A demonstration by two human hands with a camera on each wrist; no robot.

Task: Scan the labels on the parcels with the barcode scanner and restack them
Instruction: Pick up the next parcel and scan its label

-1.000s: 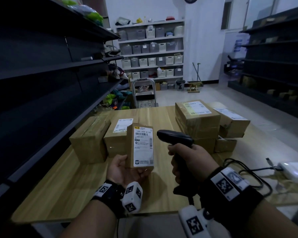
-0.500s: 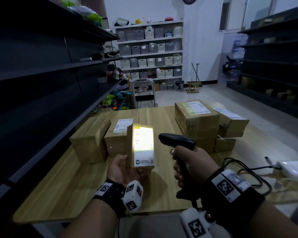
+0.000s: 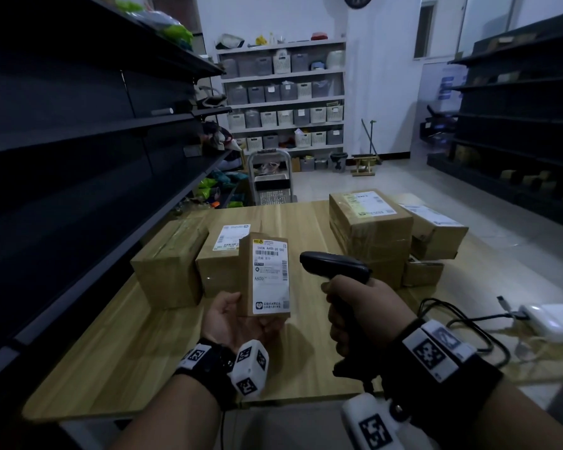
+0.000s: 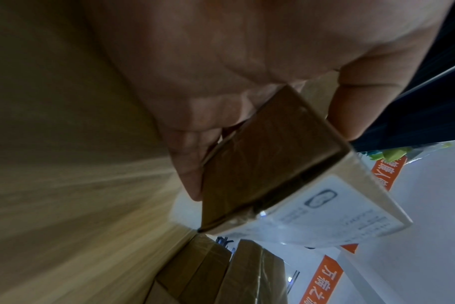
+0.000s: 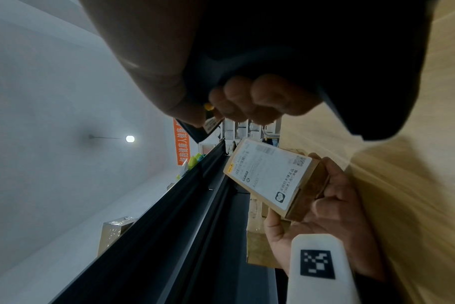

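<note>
On the wooden table (image 3: 95, 345) before you, brown parcels sit in two groups. At 11 o'clock from your hands two boxes (image 3: 168, 264) stand side by side, touching, the right one with a white label on top. At 1 o'clock a stack (image 3: 371, 235) rises highest, a label on its top box, with another labelled box (image 3: 436, 232) just beside it at 2 o'clock and a small box (image 3: 421, 272) tucked in front of that. Dark shelving (image 3: 78, 141) runs along your 9 o'clock side. At 3 o'clock a white device (image 3: 553, 321) lies at the table edge, a black cable (image 3: 462, 323) looping from it toward your right wrist.

Your right hand (image 3: 368, 306) is clenched round the handle of the scanner (image 3: 333, 263), all fingers (image 5: 268, 96) wrapped tight; its head points toward 10 o'clock, at the parcel (image 3: 268, 276), near it but apart.

Your left hand (image 3: 238, 319), palm up, cups that small parcel on end, clear of the table. The thumb (image 4: 361, 107) presses one narrow side and the fingers curl up the other, as the left wrist view shows. Its white label (image 3: 271, 277) faces you, barcodes upright and legible.
</note>
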